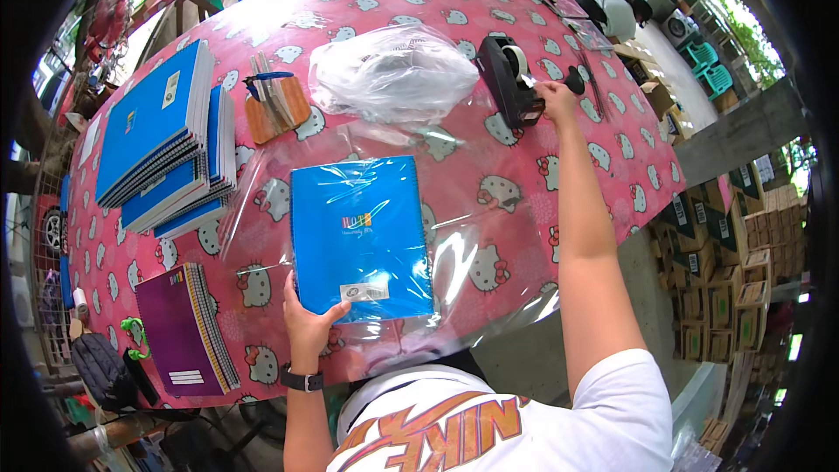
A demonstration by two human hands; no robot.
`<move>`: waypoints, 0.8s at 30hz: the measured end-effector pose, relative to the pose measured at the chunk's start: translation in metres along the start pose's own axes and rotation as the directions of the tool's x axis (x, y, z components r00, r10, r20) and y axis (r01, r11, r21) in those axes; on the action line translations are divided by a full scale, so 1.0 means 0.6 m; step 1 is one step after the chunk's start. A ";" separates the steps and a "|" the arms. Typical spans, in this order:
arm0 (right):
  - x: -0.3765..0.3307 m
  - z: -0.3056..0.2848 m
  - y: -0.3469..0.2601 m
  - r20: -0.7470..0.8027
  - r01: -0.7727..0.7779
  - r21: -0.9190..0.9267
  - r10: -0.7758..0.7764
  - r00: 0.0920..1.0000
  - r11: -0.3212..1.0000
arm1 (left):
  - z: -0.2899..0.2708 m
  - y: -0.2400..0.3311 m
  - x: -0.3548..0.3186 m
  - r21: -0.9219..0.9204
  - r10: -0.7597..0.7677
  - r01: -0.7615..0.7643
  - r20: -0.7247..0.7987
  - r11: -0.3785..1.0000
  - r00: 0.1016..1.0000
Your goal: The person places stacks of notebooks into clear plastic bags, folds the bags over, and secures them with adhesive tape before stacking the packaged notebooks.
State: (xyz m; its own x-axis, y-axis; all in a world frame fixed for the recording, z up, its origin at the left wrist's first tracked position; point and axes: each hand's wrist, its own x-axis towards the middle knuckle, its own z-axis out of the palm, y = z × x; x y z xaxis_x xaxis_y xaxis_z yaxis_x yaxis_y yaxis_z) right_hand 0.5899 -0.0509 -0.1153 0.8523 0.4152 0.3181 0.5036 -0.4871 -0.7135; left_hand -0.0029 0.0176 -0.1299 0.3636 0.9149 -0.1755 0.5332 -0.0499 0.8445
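Note:
A blue spiral notebook (360, 236) lies on a sheet of clear plastic (472, 253), with glossy film over its cover. My left hand (308, 322) grips its lower left corner, thumb on the cover near a white label and fingers along the left edge. Far to the right, my right hand (557, 101) reaches to the front end of a black tape dispenser (507, 87). Its fingers are pinched together on the end of the clear tape (528, 80); the tape itself is hard to make out.
A stack of blue notebooks (149, 122) stands at the left, beside a wooden pen holder (278, 114). Purple notebooks (179, 332) lie nearer me. A crumpled clear plastic bundle (393, 70) sits at the back. Cardboard boxes (721, 288) are piled beyond the table's right edge.

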 end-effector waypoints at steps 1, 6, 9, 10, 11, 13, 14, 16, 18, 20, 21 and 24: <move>-0.011 -0.009 -0.008 -0.039 0.103 0.091 -0.099 0.994 0.991 | 0.001 0.004 0.000 -0.003 -0.001 0.001 -0.005 1.000 1.000; -0.103 -0.020 0.026 0.229 -0.305 0.399 0.228 0.946 0.865 | -0.008 0.000 -0.008 -0.003 -0.001 0.000 -0.029 1.000 1.000; -0.112 -0.018 0.043 0.602 -0.757 0.446 0.466 0.649 0.478 | 0.001 0.005 -0.001 0.034 0.069 -0.069 -0.008 0.997 0.998; -0.115 -0.011 0.045 0.748 -0.869 0.352 0.452 0.485 0.349 | 0.007 0.018 0.001 -0.095 0.065 -0.061 0.040 0.994 0.997; -0.142 0.019 -0.011 0.760 -0.774 0.310 0.344 0.551 0.553 | 0.000 0.020 -0.003 -0.074 0.030 -0.030 0.001 0.997 1.000; -0.224 0.037 -0.192 0.837 -0.484 0.260 0.055 0.544 0.835 | -0.011 0.021 -0.009 0.057 -0.058 0.059 -0.010 0.997 0.998; -0.273 0.033 -0.258 0.879 -0.337 0.261 -0.079 0.470 0.905 | -0.013 0.022 -0.008 0.055 -0.071 0.072 -0.021 0.996 0.997; -0.360 0.023 -0.380 0.913 -0.099 0.407 -0.407 0.023 0.908 | -0.015 0.020 -0.009 0.070 -0.079 0.079 -0.002 0.994 0.997; -0.432 0.037 -0.442 0.903 0.200 0.429 -0.407 -0.139 0.881 | -0.015 0.020 -0.008 0.079 -0.075 0.075 -0.003 0.994 0.997; -0.477 0.062 -0.461 0.901 0.343 0.430 -0.371 -0.225 0.835 | -0.013 0.020 -0.006 0.080 -0.057 0.056 0.001 0.995 0.998; -0.494 0.074 -0.468 0.910 0.437 0.413 -0.339 -0.239 0.799 | -0.010 0.016 -0.005 0.082 -0.029 0.029 -0.001 0.996 1.000; -0.508 0.085 -0.473 0.972 0.785 0.153 -0.234 -0.010 0.600 | -0.011 0.017 -0.005 0.078 -0.001 0.000 0.006 0.997 1.000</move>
State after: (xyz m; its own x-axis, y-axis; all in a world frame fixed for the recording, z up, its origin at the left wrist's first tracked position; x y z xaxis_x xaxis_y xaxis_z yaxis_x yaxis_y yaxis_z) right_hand 0.1799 0.0002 -0.0415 -0.2639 0.8569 -0.4428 0.9498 0.1510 -0.2739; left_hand -0.0034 0.0172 -0.1172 0.3675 0.9126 -0.1792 0.5914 -0.0806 0.8024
